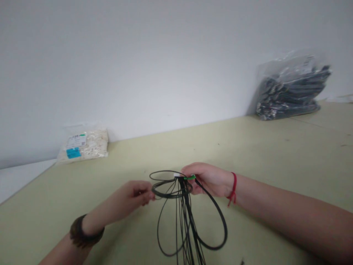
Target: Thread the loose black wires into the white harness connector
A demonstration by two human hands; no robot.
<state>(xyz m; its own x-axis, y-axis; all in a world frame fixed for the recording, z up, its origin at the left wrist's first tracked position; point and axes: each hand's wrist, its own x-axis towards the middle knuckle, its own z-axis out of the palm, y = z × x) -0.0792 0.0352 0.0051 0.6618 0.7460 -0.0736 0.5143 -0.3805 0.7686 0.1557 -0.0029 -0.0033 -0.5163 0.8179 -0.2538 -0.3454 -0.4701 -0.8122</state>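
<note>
A bundle of thin black cables [184, 209] hangs over the table, with several loops and many strands running down past the lower edge of the view. At its top are a white connector [177, 175] and a green connector [190, 177]. My right hand [202, 178], with a red string at the wrist, is closed on the bundle just by these connectors. Left of it, my left hand [140, 193] has its fingers pinched together at the outer side of the coiled cable loops, apparently on a thin strand. The fingertips are slightly blurred.
A clear bag of small whitish parts [95, 143] with a label lies at the back left against the wall. At the back right stands a larger clear bag of dark cables [292, 92]. The pale yellow-green table [261, 154] meets the white wall [165, 66] behind.
</note>
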